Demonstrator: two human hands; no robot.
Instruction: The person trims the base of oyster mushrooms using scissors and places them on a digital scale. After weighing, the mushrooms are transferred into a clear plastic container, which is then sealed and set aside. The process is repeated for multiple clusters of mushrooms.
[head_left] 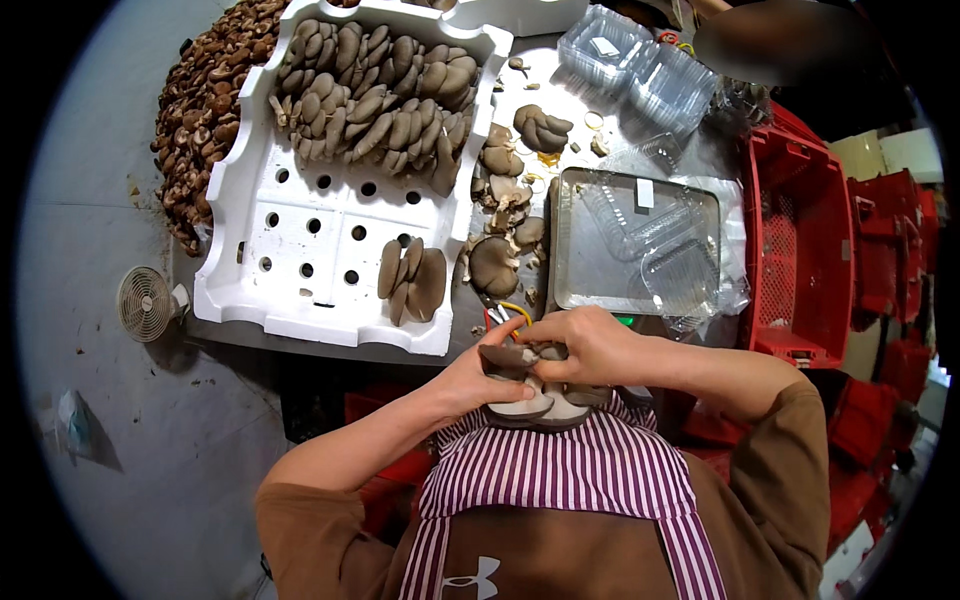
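Note:
Close to my apron, a cluster of grey oyster mushrooms [535,408] is held between my hands, pale gills partly showing. My left hand [478,378] grips it from the left, thumb across the caps. From the right, my right hand [592,346] pinches the upper part of the same cluster, fingers bent down. Ahead and left stands a white foam crate [330,265] with oyster mushrooms [375,95] packed at its far end. One small clump [412,280] lies apart near its front edge. Loose mushrooms [494,266] line the table beside the crate.
Right of the loose mushrooms, a metal tray [580,295] carries an open clear plastic clamshell box [672,235]. Stacked clear boxes [672,90] stand behind it. Red crates [848,250] border the right side. Brown mushrooms [215,105] are heaped far left, above a small fan [146,303].

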